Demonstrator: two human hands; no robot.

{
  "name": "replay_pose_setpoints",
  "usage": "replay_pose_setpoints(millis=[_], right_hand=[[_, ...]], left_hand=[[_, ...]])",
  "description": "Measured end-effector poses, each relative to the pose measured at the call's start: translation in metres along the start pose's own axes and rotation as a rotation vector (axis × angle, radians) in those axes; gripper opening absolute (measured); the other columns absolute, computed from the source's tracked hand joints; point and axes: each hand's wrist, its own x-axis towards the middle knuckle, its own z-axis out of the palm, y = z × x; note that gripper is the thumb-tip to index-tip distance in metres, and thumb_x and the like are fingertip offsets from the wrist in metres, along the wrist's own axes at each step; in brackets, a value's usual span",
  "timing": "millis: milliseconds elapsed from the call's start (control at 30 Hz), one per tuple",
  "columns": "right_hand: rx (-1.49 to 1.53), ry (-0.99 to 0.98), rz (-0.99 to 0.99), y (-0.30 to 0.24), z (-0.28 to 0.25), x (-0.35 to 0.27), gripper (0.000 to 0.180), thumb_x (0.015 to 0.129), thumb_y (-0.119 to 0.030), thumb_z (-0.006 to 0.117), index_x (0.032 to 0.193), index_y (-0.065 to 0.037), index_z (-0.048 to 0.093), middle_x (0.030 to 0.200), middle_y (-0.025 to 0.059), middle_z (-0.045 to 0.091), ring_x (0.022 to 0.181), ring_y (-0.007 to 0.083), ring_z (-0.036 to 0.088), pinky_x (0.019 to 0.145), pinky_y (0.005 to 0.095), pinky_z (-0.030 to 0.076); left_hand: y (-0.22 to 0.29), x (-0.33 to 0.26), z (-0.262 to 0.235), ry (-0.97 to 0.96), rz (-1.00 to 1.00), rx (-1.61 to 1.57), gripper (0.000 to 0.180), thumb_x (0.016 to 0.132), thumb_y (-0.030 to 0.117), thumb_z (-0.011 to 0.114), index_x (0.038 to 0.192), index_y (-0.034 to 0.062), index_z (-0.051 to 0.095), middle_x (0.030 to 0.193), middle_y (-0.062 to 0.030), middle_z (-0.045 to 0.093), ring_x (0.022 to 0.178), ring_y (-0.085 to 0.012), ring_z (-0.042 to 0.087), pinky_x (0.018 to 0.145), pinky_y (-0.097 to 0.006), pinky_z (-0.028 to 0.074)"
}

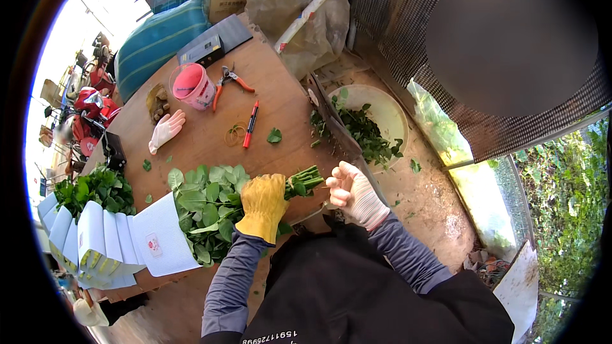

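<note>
My left hand (262, 202), in a yellow work glove, is closed around a bunch of leafy stems (213, 204). The bare cut stem ends stick out to the right of the glove. The bunch's left end goes into a white corrugated paper wrap (162, 236), so whatever is inside is hidden. My right hand (354, 194), in a pale knit glove, is raised just right of the stem ends, apart from them. Its fingers are curled in, and what they hold, if anything, cannot be made out.
On the wooden table (210, 134) are a pink bucket (194, 86), pruning shears (229, 85), a red marker (251, 125), rubber bands (235, 134) and a spare glove (167, 131). More wrapped bunches (95, 236) stand left. A round tub (396, 114) with leaf cuttings sits beyond the right edge.
</note>
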Motion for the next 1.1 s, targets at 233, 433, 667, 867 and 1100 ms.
replay_pose_setpoints(millis=[233, 433, 667, 867, 1100], right_hand=[[0.084, 0.021, 0.146, -0.015, 0.011, 0.000, 0.037, 0.108, -0.041, 0.053, 0.094, -0.011, 0.070, 0.081, 0.0083, 0.070, 0.046, 0.0141, 0.047, 0.046, 0.0302, 0.039], [-1.791, -0.261, -0.528, 0.037, 0.042, 0.002, 0.038, 0.098, -0.041, 0.062, 0.106, -0.005, 0.066, 0.100, 0.0155, 0.067, 0.088, 0.0300, 0.067, 0.080, 0.0397, 0.055], [-1.984, -0.085, -0.139, 0.060, 0.085, -0.024, 0.051, 0.094, -0.052, 0.065, 0.117, -0.006, 0.065, 0.135, 0.0231, 0.057, 0.103, 0.0414, 0.069, 0.092, 0.0436, 0.055], [-1.753, -0.204, -0.637, 0.040, 0.099, -0.028, 0.031, 0.100, -0.031, 0.058, 0.119, -0.008, 0.066, 0.109, 0.0134, 0.069, 0.107, 0.0342, 0.068, 0.092, 0.0423, 0.054], [-0.759, 0.108, -0.332, 0.022, 0.007, 0.088, 0.067, 0.109, -0.059, 0.037, 0.123, -0.003, 0.069, 0.113, 0.0138, 0.074, 0.105, 0.0229, 0.069, 0.090, 0.0320, 0.054]], left_hand=[[0.002, -0.015, 0.002, 0.098, 0.001, -0.018, 0.029, 0.066, 0.022, 0.082, 0.090, 0.0177, 0.067, 0.087, -0.0042, 0.070, 0.084, -0.0267, 0.070, 0.076, -0.043, 0.054], [0.005, -0.015, 0.024, 0.065, -0.012, -0.007, 0.018, 0.072, 0.026, 0.078, 0.084, 0.0172, 0.068, 0.082, -0.0036, 0.071, 0.080, -0.0265, 0.071, 0.071, -0.043, 0.054], [0.000, 0.001, 0.022, -0.040, -0.003, 0.018, 0.015, 0.074, 0.028, 0.075, 0.082, 0.0164, 0.070, 0.082, -0.0067, 0.074, 0.080, -0.0281, 0.074, 0.070, -0.041, 0.056], [-0.010, 0.008, 0.043, -0.131, -0.064, -0.038, 0.022, 0.068, 0.026, 0.084, 0.085, 0.0161, 0.074, 0.087, -0.0077, 0.077, 0.084, -0.0275, 0.076, 0.075, -0.043, 0.057], [-0.004, 0.000, -0.009, -0.190, 0.034, -0.130, 0.028, 0.066, 0.024, 0.084, 0.088, 0.0148, 0.070, 0.086, -0.0087, 0.074, 0.085, -0.0296, 0.072, 0.076, -0.045, 0.054]])
